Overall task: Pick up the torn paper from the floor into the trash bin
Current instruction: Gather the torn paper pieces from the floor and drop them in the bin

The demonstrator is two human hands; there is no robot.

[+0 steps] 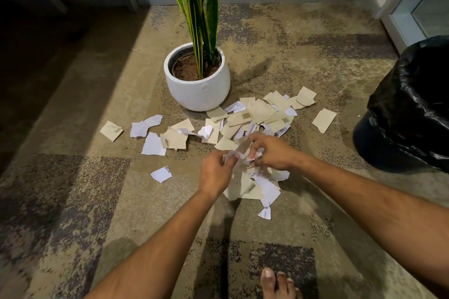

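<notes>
Torn paper, white and tan scraps, lies scattered over the carpet in front of a plant pot. A bunch of torn paper hangs between my two hands just above the floor. My left hand grips its left side and my right hand grips its top right, fingers curled into crumpled white pieces. The trash bin, lined with a black plastic bag, stands at the right edge, well to the right of both hands. Loose scraps lie further left, and one small white piece sits left of my left hand.
A white round pot with a tall striped-leaf plant stands just behind the paper pile. A bare foot shows at the bottom edge. A wall with baseboard runs along the back, a glass door frame at the far right.
</notes>
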